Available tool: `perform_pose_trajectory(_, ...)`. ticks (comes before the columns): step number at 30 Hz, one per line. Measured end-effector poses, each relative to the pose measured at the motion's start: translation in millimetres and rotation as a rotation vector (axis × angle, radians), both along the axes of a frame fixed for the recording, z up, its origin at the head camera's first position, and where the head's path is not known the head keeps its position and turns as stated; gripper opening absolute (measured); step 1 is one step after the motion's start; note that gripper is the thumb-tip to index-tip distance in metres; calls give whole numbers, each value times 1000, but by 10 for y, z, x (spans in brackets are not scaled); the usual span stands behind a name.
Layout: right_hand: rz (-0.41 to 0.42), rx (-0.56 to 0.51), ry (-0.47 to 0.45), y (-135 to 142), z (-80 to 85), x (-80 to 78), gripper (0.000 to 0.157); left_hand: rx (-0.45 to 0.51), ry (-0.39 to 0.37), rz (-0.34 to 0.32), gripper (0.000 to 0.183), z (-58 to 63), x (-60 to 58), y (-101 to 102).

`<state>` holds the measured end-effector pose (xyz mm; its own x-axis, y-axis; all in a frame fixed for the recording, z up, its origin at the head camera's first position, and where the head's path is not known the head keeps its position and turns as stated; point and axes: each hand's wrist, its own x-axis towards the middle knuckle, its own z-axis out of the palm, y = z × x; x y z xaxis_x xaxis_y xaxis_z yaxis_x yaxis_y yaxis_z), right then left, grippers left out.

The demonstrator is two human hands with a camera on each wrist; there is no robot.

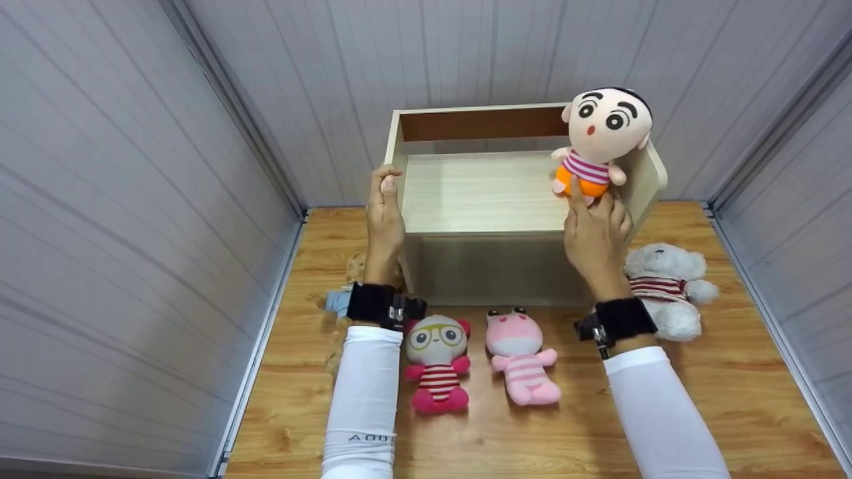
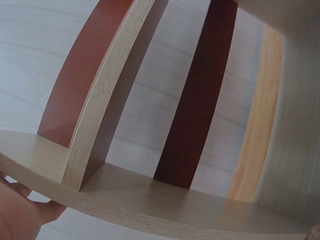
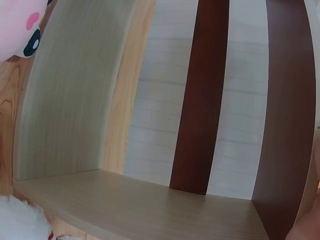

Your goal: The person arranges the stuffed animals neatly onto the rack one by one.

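A pale wooden two-tier shelf stands against the back wall. My left hand grips the front edge of its left side panel; in the left wrist view part of that hand shows outside the panel. On the right end of the upper board sits a boy doll with a large head, striped shirt and orange shorts. My right hand is at the doll, its extended index finger touching the shorts. The other fingers lie near the doll's feet and the right panel. Only a blurred edge of this hand shows in the right wrist view.
On the floor in front lie a pink-and-grey panda plush and a pink frog plush. A white bear plush lies right of the shelf. Behind my left forearm a brown plush in blue is mostly hidden. Panel walls enclose the sides.
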<state>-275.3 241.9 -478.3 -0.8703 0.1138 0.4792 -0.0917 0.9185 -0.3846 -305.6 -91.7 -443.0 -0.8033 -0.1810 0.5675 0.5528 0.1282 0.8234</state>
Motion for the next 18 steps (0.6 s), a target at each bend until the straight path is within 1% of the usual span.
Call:
perform_pose_trajectory(6,21,-18,4,9,-26,26,55,-6,-25,-1,25,-11,37,-3)
perform_pose_trajectory(13,32,-23,14,32,-70,39,53,13,-22,-14,26,-34,51,3)
perform_pose_trajectory(18,37,-31,14,57,-86,44,52,14,-21,-22,25,-24,47,25)
